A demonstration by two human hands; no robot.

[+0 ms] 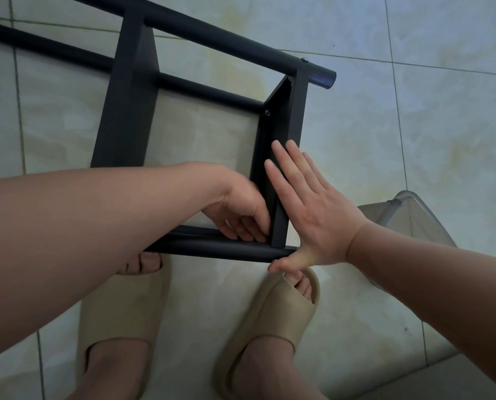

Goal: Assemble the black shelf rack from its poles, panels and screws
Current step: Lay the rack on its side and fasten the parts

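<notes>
The black shelf rack (131,90) lies on its side on the tiled floor, with its poles running left to right and two panels across them. My right hand (307,203) lies flat, fingers straight, against the outer face of the end panel (296,111), its thumb under the near pole (212,249). My left hand (241,209) reaches inside the frame; its fingers are curled at the corner where that panel meets the near pole. What they hold is hidden. A screw head (267,112) shows on the panel's inner face and another (305,60) on the far pole (226,39).
My two feet in beige slippers (270,321) stand just below the near pole. A clear plastic stool or container (408,220) sits on the floor at the right, close to my right wrist. Pale floor tiles (414,111) surround the rack.
</notes>
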